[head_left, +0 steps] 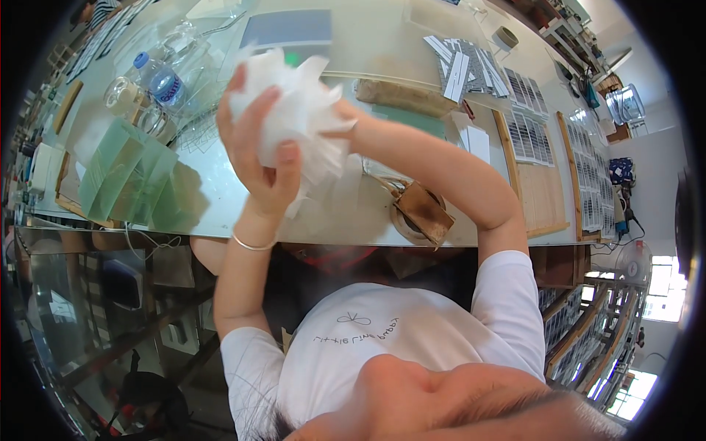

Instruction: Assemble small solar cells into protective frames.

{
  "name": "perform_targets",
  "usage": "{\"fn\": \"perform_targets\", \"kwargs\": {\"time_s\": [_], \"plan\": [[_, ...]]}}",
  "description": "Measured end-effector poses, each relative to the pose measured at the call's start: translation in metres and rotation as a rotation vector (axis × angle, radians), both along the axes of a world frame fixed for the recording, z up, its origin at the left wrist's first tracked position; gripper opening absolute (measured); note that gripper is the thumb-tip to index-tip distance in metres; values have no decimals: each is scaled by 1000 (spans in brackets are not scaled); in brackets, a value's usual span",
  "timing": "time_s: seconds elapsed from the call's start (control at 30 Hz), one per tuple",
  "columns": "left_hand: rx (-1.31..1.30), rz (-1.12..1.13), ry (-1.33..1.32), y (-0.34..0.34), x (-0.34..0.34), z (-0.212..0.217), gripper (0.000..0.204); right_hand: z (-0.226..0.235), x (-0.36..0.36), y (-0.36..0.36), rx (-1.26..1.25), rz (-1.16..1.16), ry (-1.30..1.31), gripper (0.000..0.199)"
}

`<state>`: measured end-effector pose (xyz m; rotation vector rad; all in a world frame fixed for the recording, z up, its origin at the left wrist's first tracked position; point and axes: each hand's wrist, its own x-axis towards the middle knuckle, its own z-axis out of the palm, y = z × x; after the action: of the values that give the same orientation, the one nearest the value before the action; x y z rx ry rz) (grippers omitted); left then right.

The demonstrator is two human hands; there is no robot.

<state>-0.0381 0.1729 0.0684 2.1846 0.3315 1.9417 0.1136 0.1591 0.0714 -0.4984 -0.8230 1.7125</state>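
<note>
A loose bunch of thin white sheets (294, 110), blurred and fanned out at its edges, is held up over the table. My left hand (268, 165) has its fingers wrapped round the near left side of the bunch, with the thumb pressed on it. From the right, my right hand (346, 121) reaches to the bunch's other side; its fingers are hidden behind the sheets. A small bright green spot (292, 59) shows at the bunch's far edge. Below my right forearm, a worn brown block (425, 208) rests tilted on a round thing at the table's near edge.
Green-tinted glass panes (129, 176) stand at the left, near a water bottle (163, 84) and glass jars. Beyond lie a blue-grey panel (290, 37), a long brown block (407, 97) and piled strips (467, 70). Wood-framed boards with dark sheets (529, 136) are at the right.
</note>
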Motion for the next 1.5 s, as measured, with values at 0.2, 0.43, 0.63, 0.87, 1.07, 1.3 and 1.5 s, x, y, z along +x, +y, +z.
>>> {"fn": "perform_targets", "kwargs": {"time_s": [0.2, 0.43, 0.63, 0.87, 1.07, 1.3, 1.5], "plan": [[171, -235, 282, 22, -17, 3, 50, 14, 27, 0, -6, 171, -309, 52], [-162, -107, 701, 3, -19, 29, 61, -3, 67, -11, 584, -180, -1704, 29], [-242, -3, 800, -10, 0, -4, 86, 55, 91, -77, 499, -515, -1869, 19], [-426, 55, 783, -21, -24, 37, 38, 78, 135, -180, 410, -703, -1763, 13], [-288, 216, 652, -22, -23, 59, 9, 37, 156, -226, 318, -723, -1718, 10], [-332, 132, 1000, -46, 4, 48, 61, 10, 162, -214, 380, -556, -1695, 17], [-152, 234, 941, -53, 11, 21, 40, -22, 163, -179, 729, -552, -1971, 40]]}}
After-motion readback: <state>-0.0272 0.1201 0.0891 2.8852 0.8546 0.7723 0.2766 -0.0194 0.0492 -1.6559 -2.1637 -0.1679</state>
